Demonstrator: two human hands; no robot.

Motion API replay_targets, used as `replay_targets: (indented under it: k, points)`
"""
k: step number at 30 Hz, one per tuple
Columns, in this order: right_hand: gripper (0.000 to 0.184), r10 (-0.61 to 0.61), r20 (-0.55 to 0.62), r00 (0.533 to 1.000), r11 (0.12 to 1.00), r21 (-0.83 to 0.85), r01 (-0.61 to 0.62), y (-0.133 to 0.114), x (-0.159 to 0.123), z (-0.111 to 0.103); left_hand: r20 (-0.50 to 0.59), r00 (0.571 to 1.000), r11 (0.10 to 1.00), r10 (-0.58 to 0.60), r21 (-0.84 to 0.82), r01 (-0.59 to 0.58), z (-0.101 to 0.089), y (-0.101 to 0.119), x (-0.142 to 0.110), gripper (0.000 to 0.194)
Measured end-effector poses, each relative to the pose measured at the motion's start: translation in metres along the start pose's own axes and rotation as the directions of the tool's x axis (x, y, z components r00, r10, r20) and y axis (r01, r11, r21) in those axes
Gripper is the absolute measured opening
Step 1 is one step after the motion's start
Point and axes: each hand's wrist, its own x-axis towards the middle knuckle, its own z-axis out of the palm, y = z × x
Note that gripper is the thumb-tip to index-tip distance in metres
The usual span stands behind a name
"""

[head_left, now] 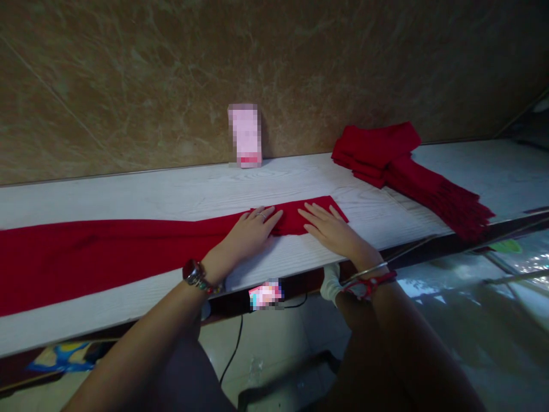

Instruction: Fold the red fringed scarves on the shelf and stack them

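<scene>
A long red scarf (107,252) stretches across the white wood-grain table (171,186), wide at the left and folded narrow at its right end. My left hand (253,229) lies on the narrow folded part, palm down with fingers extended. Near the folded right end, my right hand (328,226) rests flat on the cloth, its fingers spread. Neither hand grips the fabric; both touch it from above. Back right lies a second red scarf (381,151), folded in layers, with its fringed end hanging toward the table's front edge.
A pink box-like item (245,134), blurred out, leans against the brown marbled wall (163,74). Below the table's front edge are a blurred bright screen or packet (266,294), a black cable (233,349) and a blue-and-yellow package (64,356). Clear plastic (454,309) lies at the right.
</scene>
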Motion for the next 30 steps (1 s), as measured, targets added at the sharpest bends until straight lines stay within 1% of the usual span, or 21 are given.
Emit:
replay_targets:
  k: [3, 6, 8, 10, 12, 13, 14, 16, 19, 22, 26, 30]
  points:
    - [0.047, -0.01, -0.002, 1.0, 1.0, 0.013, 0.01, 0.005, -0.001, 0.002, -0.012, 1.0, 0.999, 0.014, 0.049, -0.014, 0.002, -0.015, -0.005, 0.049]
    - [0.047, -0.005, -0.005, 1.0, 0.999, 0.036, 0.005, 0.008, -0.001, 0.002, -0.041, 0.998, 0.997, 0.044, 0.071, -0.041, 0.001, -0.022, -0.015, 0.053]
    - [0.047, -0.002, -0.004, 1.0, 0.999, 0.053, 0.002, 0.009, 0.0, 0.003, -0.08, 0.991, 0.992, 0.106, 0.077, -0.1, -0.001, -0.017, -0.019, 0.053]
    - [0.047, 0.003, -0.015, 1.0, 0.998, 0.069, -0.002, 0.009, 0.001, 0.004, -0.134, 0.969, 0.976, 0.207, 0.099, -0.195, -0.004, -0.007, -0.019, 0.048]
    - [0.046, 0.015, -0.028, 1.0, 0.997, 0.077, -0.013, 0.008, 0.001, 0.005, -0.186, 0.939, 0.954, 0.289, 0.14, -0.266, -0.006, 0.004, -0.015, 0.032]
    - [0.045, 0.019, -0.032, 0.999, 0.997, 0.078, -0.017, 0.008, 0.001, 0.005, -0.205, 0.93, 0.947, 0.306, 0.163, -0.276, -0.005, 0.008, -0.011, 0.023]
    - [0.045, 0.022, -0.034, 0.999, 0.997, 0.076, -0.019, 0.008, 0.001, 0.005, -0.221, 0.926, 0.945, 0.306, 0.186, -0.268, -0.005, 0.012, -0.008, 0.019]
    - [0.045, 0.019, -0.039, 0.999, 0.997, 0.072, -0.016, 0.007, 0.0, 0.005, -0.251, 0.928, 0.947, 0.275, 0.235, -0.218, -0.003, 0.014, -0.004, 0.021]
    - [0.044, 0.002, -0.057, 0.998, 0.998, 0.066, 0.002, 0.008, -0.001, 0.005, -0.285, 0.926, 0.942, 0.249, 0.295, -0.162, 0.0, 0.01, -0.003, 0.019]
    - [0.044, -0.011, -0.058, 0.998, 0.998, 0.061, 0.015, 0.009, -0.001, 0.005, -0.321, 0.908, 0.937, 0.268, 0.305, -0.169, 0.003, 0.004, -0.007, 0.018]
    - [0.044, -0.013, -0.042, 0.999, 0.998, 0.063, 0.015, 0.01, -0.001, 0.004, -0.376, 0.872, 0.933, 0.313, 0.295, -0.208, 0.008, -0.002, -0.01, 0.021]
    - [0.044, -0.016, -0.036, 0.999, 0.998, 0.066, 0.019, 0.01, -0.001, 0.003, -0.43, 0.861, 0.949, 0.273, 0.266, -0.168, 0.008, -0.004, -0.012, 0.026]
